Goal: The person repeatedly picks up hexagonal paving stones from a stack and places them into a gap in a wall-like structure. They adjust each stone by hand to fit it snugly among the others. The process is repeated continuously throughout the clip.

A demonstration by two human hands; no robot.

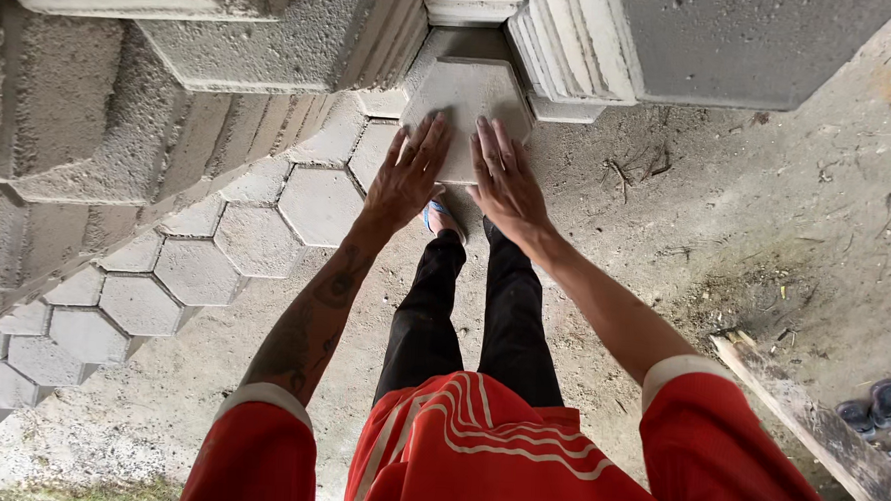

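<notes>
Head view: stacked pavers [305, 34] flank the hexagonal paver [467, 96] under both hands.

Soft even daylight, faint shadows, sharp focus, wide-angle stretch at edges

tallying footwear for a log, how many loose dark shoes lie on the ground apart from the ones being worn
2. Both dark shoes lie side by side on the dirt at the right edge, just beyond the wooden plank. More may be hidden outside the frame.
</notes>
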